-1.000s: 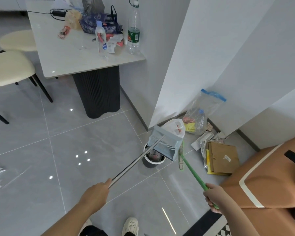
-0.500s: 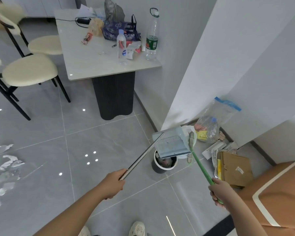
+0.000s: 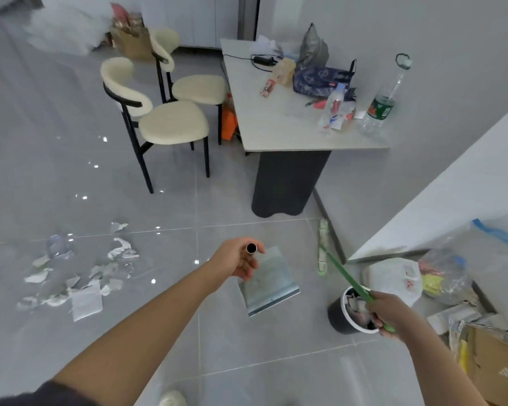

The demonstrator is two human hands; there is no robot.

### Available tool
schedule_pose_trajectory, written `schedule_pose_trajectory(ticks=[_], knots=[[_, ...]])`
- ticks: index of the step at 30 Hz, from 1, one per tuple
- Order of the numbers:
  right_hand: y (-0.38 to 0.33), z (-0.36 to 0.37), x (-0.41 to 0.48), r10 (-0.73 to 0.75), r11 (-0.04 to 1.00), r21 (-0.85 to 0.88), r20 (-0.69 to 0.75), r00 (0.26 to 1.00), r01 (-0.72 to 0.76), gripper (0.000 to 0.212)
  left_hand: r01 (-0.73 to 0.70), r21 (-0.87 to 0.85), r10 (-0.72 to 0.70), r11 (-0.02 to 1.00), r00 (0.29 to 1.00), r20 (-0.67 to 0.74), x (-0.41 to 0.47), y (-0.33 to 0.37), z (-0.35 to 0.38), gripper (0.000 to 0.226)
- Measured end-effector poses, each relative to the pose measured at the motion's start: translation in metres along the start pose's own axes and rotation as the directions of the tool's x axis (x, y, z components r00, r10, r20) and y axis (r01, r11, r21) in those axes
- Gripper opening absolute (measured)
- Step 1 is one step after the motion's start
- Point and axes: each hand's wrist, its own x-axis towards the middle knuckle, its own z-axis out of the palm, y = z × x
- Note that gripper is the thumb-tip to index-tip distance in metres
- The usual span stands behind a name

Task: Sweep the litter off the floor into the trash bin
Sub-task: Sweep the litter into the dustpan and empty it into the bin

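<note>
STATUS (judged): part done. The bin already holds scraps, but the main pile lies unswept. Left to do: bring both tools across to the pile, sweep it into the pan, tip the pan into the bin

1. litter [image 3: 77, 276]: torn paper scraps and crumpled clear wrappers spread on the grey tiled floor [image 3: 129, 341], left of frame, well apart from both tools and the bin

2. trash bin [image 3: 336, 316]: small, round, dark wall, white rim. It stands upright at lower right of centre, with scraps showing close to the rim

3. dustpan [image 3: 269, 284]: long-handled, grey, at centre of frame. The handle shows end-on as a dark open tube, so its long axis runs near upright, floor to camera. The pan hangs below the hand with its lip toward the lower right, away from the litter. Contact with the floor cannot be told

4. left hand [image 3: 241, 259]: fingers and thumb curled round the top of the dustpan handle

5. broom [image 3: 343, 271]: green handle whose long axis runs diagonally from lower right up to centre-right, crossing above the bin's rim. The broom head [image 3: 323, 247] is pale, its own length runs up and down the frame, and it lies just beside the skirting below the table

6. right hand [image 3: 386, 313]: closed round the broom handle, just over the bin

7. Surroundings: cluttered table [image 3: 276, 127] and two cream chairs [image 3: 173, 124] in the upper centre, plastic bags [image 3: 393, 276] and cardboard [image 3: 493, 358] at the right edge
</note>
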Motion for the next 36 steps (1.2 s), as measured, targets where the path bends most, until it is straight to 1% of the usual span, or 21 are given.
schedule_pose_trajectory(ticks=[1, 2, 3, 4, 5, 6, 8, 10, 13, 15, 17, 19, 21, 23, 25, 28, 29, 31, 33, 34, 36], knots=[[-0.014, 0.024, -0.004, -0.009, 1.0, 0.013, 0.032, 0.999, 0.009, 0.029, -0.005, -0.008, 0.005, 1.0, 1.0, -0.02, -0.002, 0.001, -0.024, 0.032], [-0.03, 0.053, -0.007, -0.011, 1.0, 0.023, 0.057, 0.998, 0.01, 0.03, -0.01, -0.012, 0.009, 1.0, 0.999, -0.042, -0.004, 0.0, -0.054, 0.03], [-0.043, 0.077, -0.01, -0.013, 0.999, 0.03, 0.072, 0.997, 0.011, 0.03, -0.022, 0.007, 0.022, 1.0, 0.998, -0.057, -0.004, -0.003, -0.079, 0.024], [-0.057, 0.1, -0.015, -0.023, 1.0, 0.022, 0.085, 0.996, 0.021, 0.03, -0.039, 0.036, 0.042, 0.999, 0.997, -0.071, -0.004, -0.007, -0.104, 0.023], [-0.07, 0.122, -0.019, -0.035, 0.999, 0.008, 0.099, 0.994, 0.034, 0.028, -0.045, 0.071, 0.052, 0.996, 0.994, -0.094, -0.005, -0.011, -0.128, 0.028], [-0.085, 0.145, -0.022, -0.045, 0.999, -0.006, 0.115, 0.992, 0.046, 0.027, -0.053, 0.094, 0.064, 0.994, 0.991, -0.118, -0.004, -0.015, -0.153, 0.027], [-0.115, 0.188, -0.026, -0.064, 0.995, -0.062, 0.146, 0.987, 0.074, 0.025, -0.067, 0.123, 0.089, 0.99, 0.979, -0.182, -0.002, -0.022, -0.203, 0.012], [-0.145, 0.227, -0.027, -0.088, 0.984, -0.138, 0.166, 0.982, 0.111, 0.034, -0.053, 0.151, 0.093, 0.987, 0.958, -0.273, -0.001, -0.028, -0.248, 0.007], [-0.191, 0.275, -0.025, -0.102, 0.974, -0.176, 0.212, 0.972, 0.141, 0.038, 0.005, 0.256, 0.088, 0.967, 0.933, -0.35, 0.004, -0.029, -0.305, 0.004], [-0.224, 0.305, -0.022, -0.111, 0.968, -0.192, 0.256, 0.96, 0.163, 0.037, 0.101, 0.376, 0.062, 0.921, 0.915, -0.398, 0.008, -0.028, -0.344, 0.013], [-0.259, 0.338, -0.015, -0.121, 0.957, -0.22, 0.296, 0.947, 0.191, 0.033, 0.231, 0.477, 0.006, 0.848, 0.896, -0.444, 0.014, -0.026, -0.387, 0.019], [-0.29, 0.364, -0.011, -0.126, 0.95, -0.232, 0.322, 0.938, 0.207, 0.027, 0.302, 0.491, -0.039, 0.817, 0.879, -0.476, 0.019, -0.024, -0.424, 0.023], [-0.333, 0.403, 0.0, -0.112, 0.942, -0.261, 0.357, 0.927, 0.214, 0.024, 0.352, 0.43, -0.072, 0.831, 0.835, -0.546, 0.027, -0.02, -0.474, 0.028], [-0.368, 0.433, 0.005, -0.104, 0.931, -0.288, 0.373, 0.922, 0.222, 0.024, 0.383, 0.4, -0.09, 0.833, 0.807, -0.584, 0.03, -0.017, -0.508, 0.029], [-0.404, 0.466, 0.009, -0.085, 0.919, -0.318, 0.414, 0.906, 0.232, 0.025, 0.415, 0.449, -0.073, 0.791, 0.793, -0.605, 0.033, -0.009, -0.54, 0.025], [-0.45, 0.511, 0.015, -0.075, 0.89, -0.38, 0.421, 0.904, 0.251, 0.025, 0.502, 0.507, -0.05, 0.701, 0.743, -0.667, 0.034, -0.003, -0.582, 0.035], [-0.463, 0.528, 0.016, -0.062, 0.876, -0.411, 0.425, 0.903, 0.254, 0.027, 0.516, 0.509, -0.041, 0.689, 0.729, -0.683, 0.034, -0.002, -0.598, 0.037], [-0.483, 0.552, 0.016, -0.045, 0.861, -0.441, 0.429, 0.902, 0.252, 0.029, 0.527, 0.504, -0.031, 0.684, 0.711, -0.702, 0.036, 0.001, -0.622, 0.031], [-0.5, 0.579, 0.018, -0.039, 0.836, -0.483, 0.421, 0.906, 0.26, 0.03, 0.539, 0.511, -0.022, 0.67, 0.702, -0.711, 0.036, 0.003, -0.652, 0.022], [-0.507, 0.596, 0.017, -0.031, 0.819, -0.512, 0.413, 0.91, 0.26, 0.031, 0.55, 0.532, -0.018, 0.644, 0.706, -0.708, 0.037, 0.003, -0.67, 0.02], [-0.517, 0.628, 0.015, -0.021, 0.788, -0.556, 0.404, 0.914, 0.264, 0.031, 0.581, 0.6, 0.01, 0.55, 0.713, -0.701, 0.038, -0.001, -0.705, 0.022]])
